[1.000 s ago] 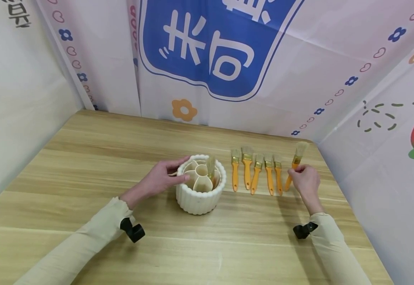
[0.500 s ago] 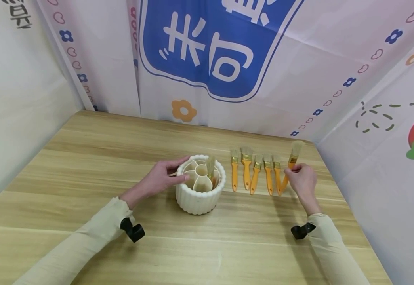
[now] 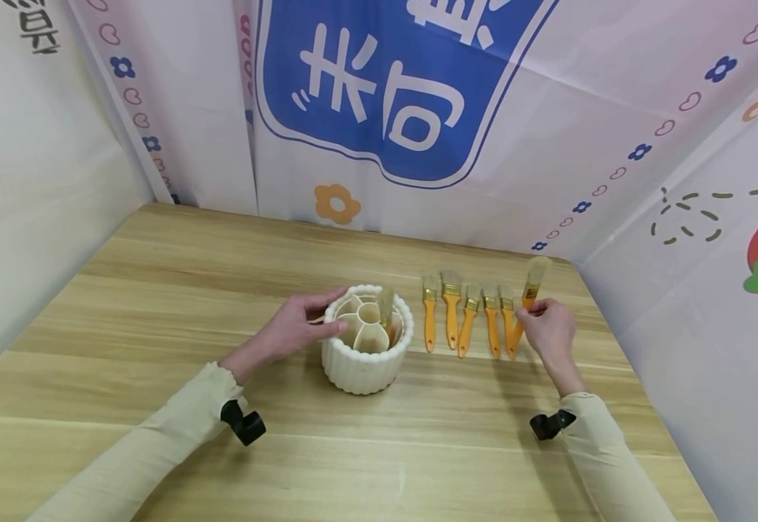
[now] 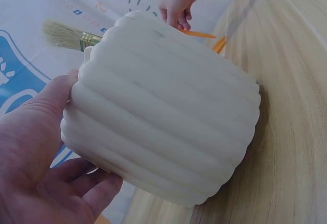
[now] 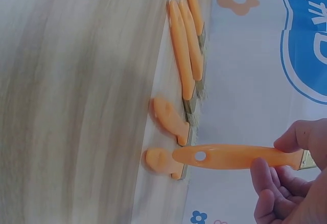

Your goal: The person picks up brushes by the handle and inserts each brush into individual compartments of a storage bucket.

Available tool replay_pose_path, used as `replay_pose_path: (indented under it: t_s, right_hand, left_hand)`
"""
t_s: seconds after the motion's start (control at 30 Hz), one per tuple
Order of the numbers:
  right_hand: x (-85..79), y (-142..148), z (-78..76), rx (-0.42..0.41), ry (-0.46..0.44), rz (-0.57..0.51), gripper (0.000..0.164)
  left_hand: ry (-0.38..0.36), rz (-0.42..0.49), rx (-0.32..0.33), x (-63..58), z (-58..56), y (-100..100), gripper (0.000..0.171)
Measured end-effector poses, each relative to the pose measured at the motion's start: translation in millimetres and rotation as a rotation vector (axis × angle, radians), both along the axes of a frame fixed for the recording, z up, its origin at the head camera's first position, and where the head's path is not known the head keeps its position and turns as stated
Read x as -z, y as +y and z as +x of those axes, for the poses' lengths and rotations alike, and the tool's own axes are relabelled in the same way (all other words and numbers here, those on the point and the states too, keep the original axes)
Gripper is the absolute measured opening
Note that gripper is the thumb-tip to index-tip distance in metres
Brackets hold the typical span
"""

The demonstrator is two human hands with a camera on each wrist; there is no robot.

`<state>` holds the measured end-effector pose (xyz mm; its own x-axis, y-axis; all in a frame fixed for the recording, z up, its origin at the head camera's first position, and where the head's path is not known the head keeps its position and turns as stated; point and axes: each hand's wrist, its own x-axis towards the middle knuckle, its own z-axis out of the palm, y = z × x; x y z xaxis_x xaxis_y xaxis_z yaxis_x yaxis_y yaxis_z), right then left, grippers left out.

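Observation:
My left hand grips a white ribbed round holder, thumb at the scalloped rim and fingers along its side. Inside, the holder is divided into petal-shaped compartments round a central ring. One paintbrush stands in a right-hand compartment, bristles up; its bristles also show past the rim in the left wrist view. With thumb and fingers, my right hand pinches another paintbrush by its orange handle, bristles up and tilted. The handle's holed end overlaps the rightmost lying brush in the head view.
Several orange-handled paintbrushes lie in a row between the holder and my right hand, bristles toward the back wall. A printed cloth closes off the back of the wooden table, and white walls stand at both sides.
My right hand has moved a little to the left with the paintbrush, its handle end coming over the rightmost lying brush. The left hand and the holder have stayed put.

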<state>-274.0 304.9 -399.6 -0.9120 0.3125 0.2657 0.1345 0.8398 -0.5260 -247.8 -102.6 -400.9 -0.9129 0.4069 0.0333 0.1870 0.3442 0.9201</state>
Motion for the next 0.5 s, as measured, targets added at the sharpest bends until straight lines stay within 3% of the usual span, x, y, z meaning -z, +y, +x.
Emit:
replay_pose_path:
  t_s: [0.5]
  right_hand:
    - [0.0,-9.3,1.6,-0.040,0.016,-0.001,0.021]
  left_hand:
    - [0.013,0.000,0.004,-0.7,0.4,0.3,0.065]
